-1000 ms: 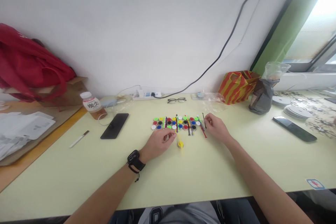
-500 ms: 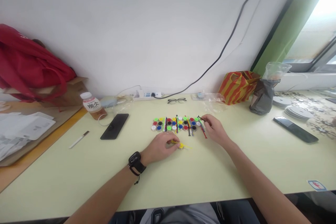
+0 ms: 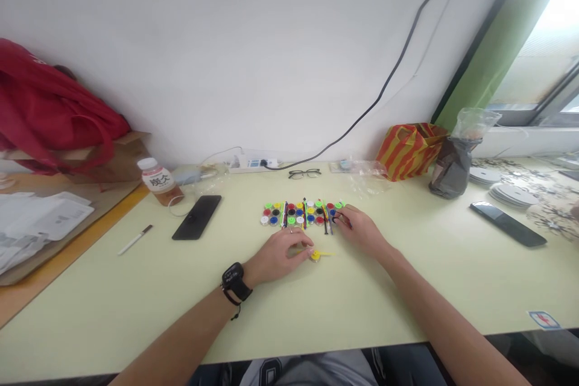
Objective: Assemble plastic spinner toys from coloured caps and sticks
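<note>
Several small round caps in green, yellow, blue, red, black and white (image 3: 298, 212) lie in rows on the pale yellow table (image 3: 316, 307), with thin coloured sticks among them. My left hand (image 3: 281, 253), a black watch on its wrist, pinches a yellow stick threaded with a yellow cap (image 3: 315, 255) just in front of the rows. My right hand (image 3: 359, 230) rests at the right end of the rows, its fingers closed on a black cap and stick, partly hidden.
A black phone (image 3: 198, 216), a white pen (image 3: 134, 239) and a drink bottle (image 3: 159, 181) lie to the left. Glasses (image 3: 304, 173) and a power strip (image 3: 254, 163) sit by the wall. A striped bag (image 3: 412, 148), stacked plates (image 3: 511, 193) and a second phone (image 3: 506, 223) are at right.
My left hand slid the yellow cap and stick slightly right and nearer to me. My right hand moved left from the loose sticks onto the right end of the rows.
</note>
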